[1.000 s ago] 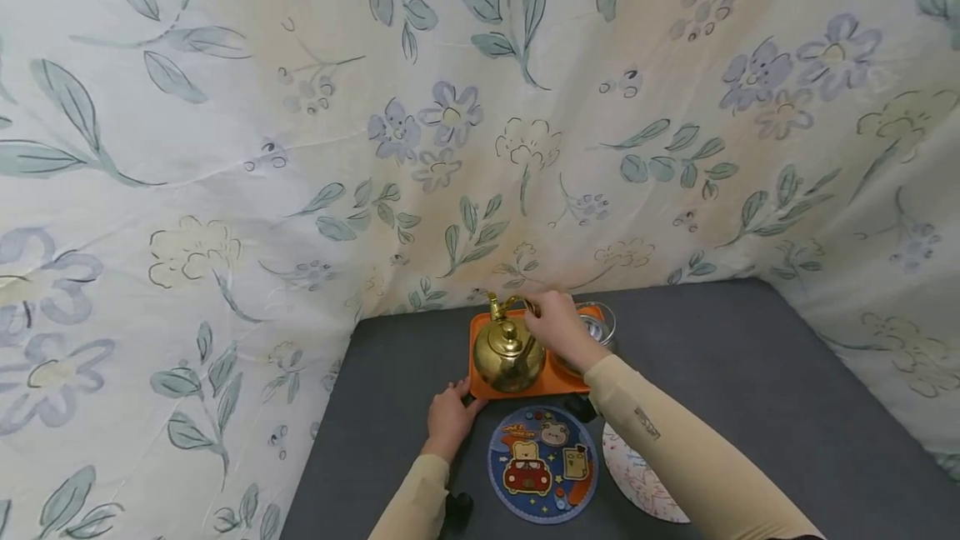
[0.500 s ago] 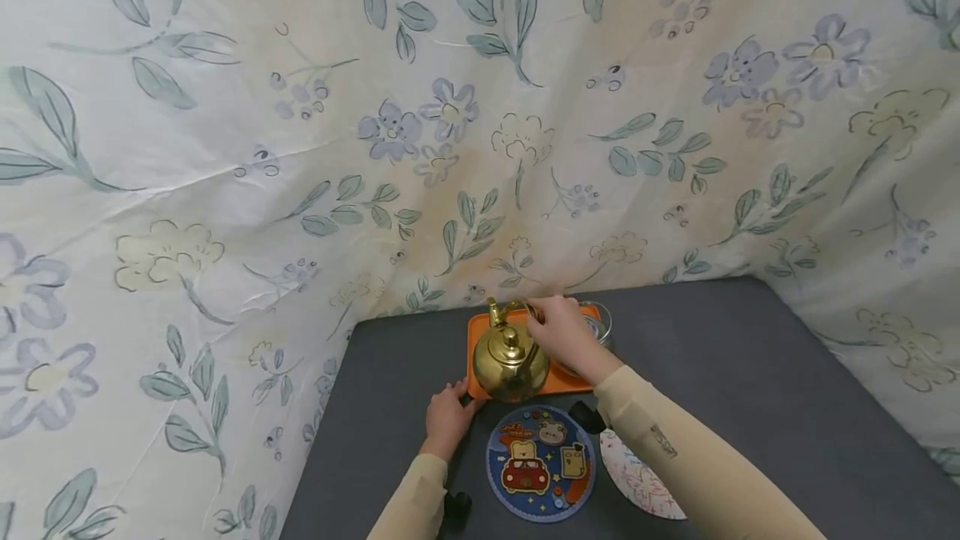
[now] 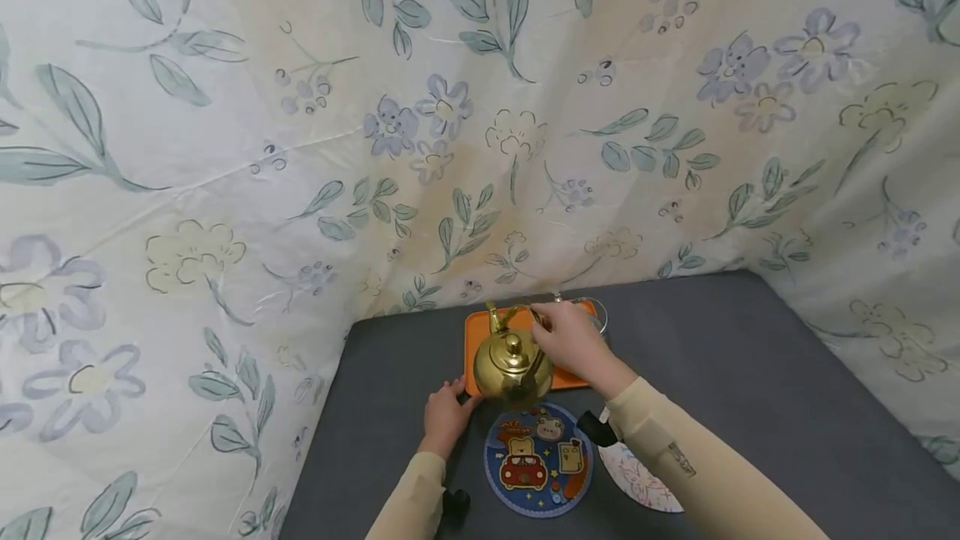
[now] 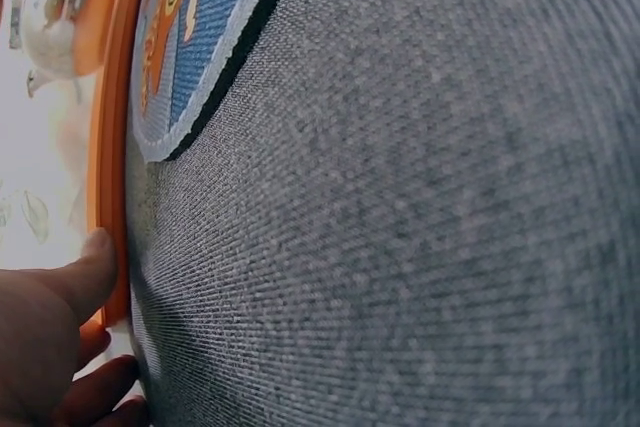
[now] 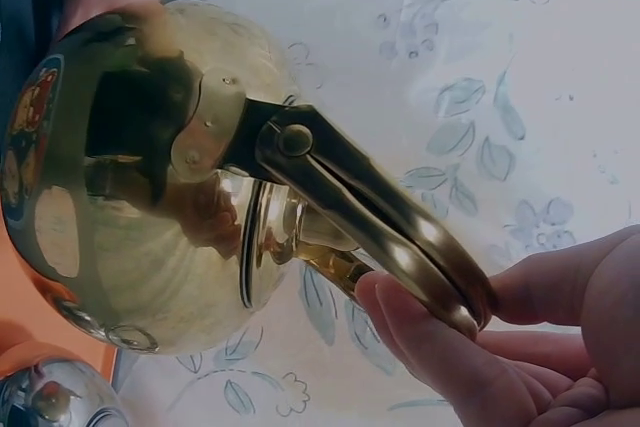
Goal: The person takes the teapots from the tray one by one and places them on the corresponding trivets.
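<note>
My right hand (image 3: 573, 344) pinches the looped handle (image 5: 400, 247) of a shiny gold kettle (image 3: 510, 369). The kettle hangs over the front part of an orange tray (image 3: 474, 336), its lid on and its spout towards the back. In the right wrist view, thumb and fingers close round the top of the handle. At the tray's front left corner is my left hand (image 3: 444, 415). The left wrist view shows its thumb (image 4: 95, 262) on the orange rim, with the other fingers bent round the tray's end.
A silver, shiny vessel (image 5: 60, 397) stands on the tray, partly hidden by my right hand in the head view. In front lie a round blue cartoon mat (image 3: 536, 465) and a white-and-pink round mat (image 3: 637, 473). A floral cloth (image 3: 450, 148) hangs behind the grey table (image 3: 712, 373).
My right hand has lifted the gold kettle and brought it a little towards me, its lower edge now reaching past the tray's front edge. The left hand stays at the tray corner.
</note>
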Motion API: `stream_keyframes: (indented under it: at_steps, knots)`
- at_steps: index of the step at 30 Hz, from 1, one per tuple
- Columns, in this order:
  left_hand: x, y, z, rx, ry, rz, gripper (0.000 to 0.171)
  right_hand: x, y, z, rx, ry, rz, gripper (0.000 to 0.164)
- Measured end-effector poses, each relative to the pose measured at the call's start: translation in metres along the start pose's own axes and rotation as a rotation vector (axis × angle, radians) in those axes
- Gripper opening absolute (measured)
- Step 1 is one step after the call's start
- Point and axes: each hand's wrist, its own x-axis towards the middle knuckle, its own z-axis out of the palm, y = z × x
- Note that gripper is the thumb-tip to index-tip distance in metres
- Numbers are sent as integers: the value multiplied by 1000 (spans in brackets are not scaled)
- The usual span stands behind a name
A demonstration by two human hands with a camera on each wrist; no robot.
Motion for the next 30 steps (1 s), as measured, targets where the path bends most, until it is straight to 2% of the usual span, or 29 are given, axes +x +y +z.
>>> stream_keyframes:
  at_steps: [6, 15, 30]
  knots:
    - [10, -3, 0, -18, -29, -43, 60, -4, -2, -3, 7, 12, 3, 37]
    - [24, -4, -4, -23, -53, -27, 60, -5, 2, -2, 4, 12, 1, 36]
    - [27, -2, -5, -9, -48, -23, 62, -17, -2, -1, 50, -27, 68, 36]
